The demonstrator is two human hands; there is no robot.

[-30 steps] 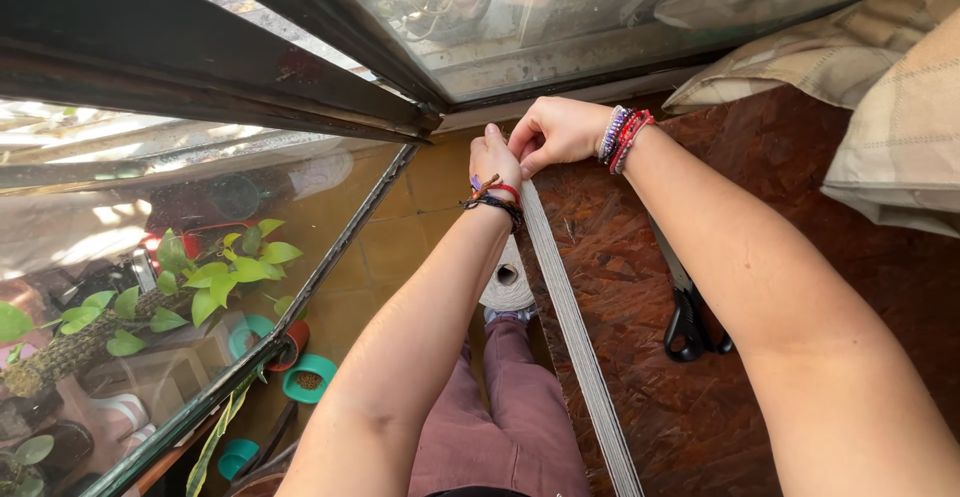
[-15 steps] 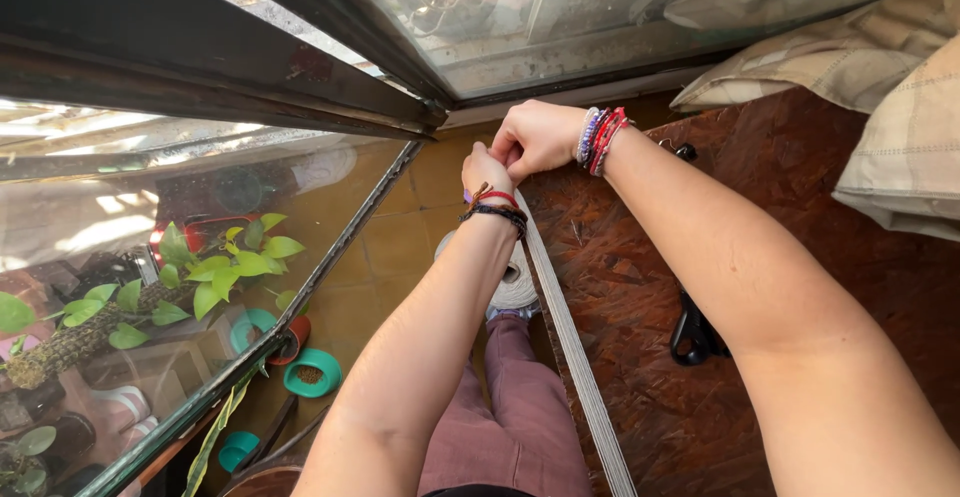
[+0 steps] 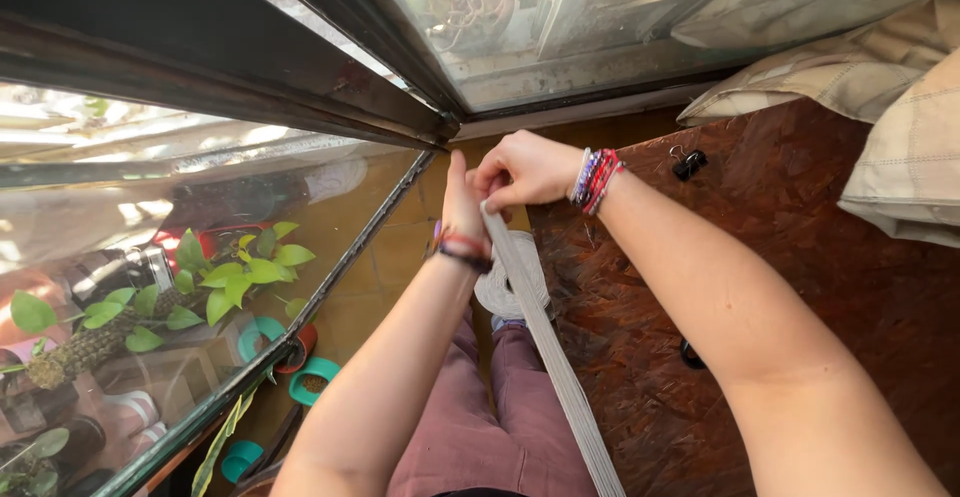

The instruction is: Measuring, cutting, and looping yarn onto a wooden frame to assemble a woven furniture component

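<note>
At the far left, behind the dark-framed glass pane [image 3: 200, 257], leafy green potted plants [image 3: 240, 272] and small teal plastic pots [image 3: 315, 377] show on the floor below. Just right of the pane's lower rail the left hand [image 3: 462, 202] is raised, palm edge toward the camera, a dark and red wristband [image 3: 462, 249] around its wrist; its fingers are straight and close together, pressed against the left side of the long, flat grey ribbed strip [image 3: 545, 337] rather than curled around it. The strip's long axis runs from the hands at the top centre down and slightly rightward toward the bottom edge of the view, along the left edge of the reddish-brown chipboard surface [image 3: 780, 257] and above the maroon trouser legs [image 3: 500, 417]. The right hand [image 3: 525, 169], wearing a stack of beaded bracelets [image 3: 597, 179], is closed in a narrow pinch on the strip's upper end, so the strip hangs away from its fingers toward the viewer; this hand is on the end itself, while the left hand steadies it just beside and below. Further right on the board lie a small black binder clip [image 3: 686, 164] near the window sill and another dark object [image 3: 692, 355] partly hidden by the right forearm. At the far right, a beige checked cushion [image 3: 900, 137] rests on the board's corner.
</note>
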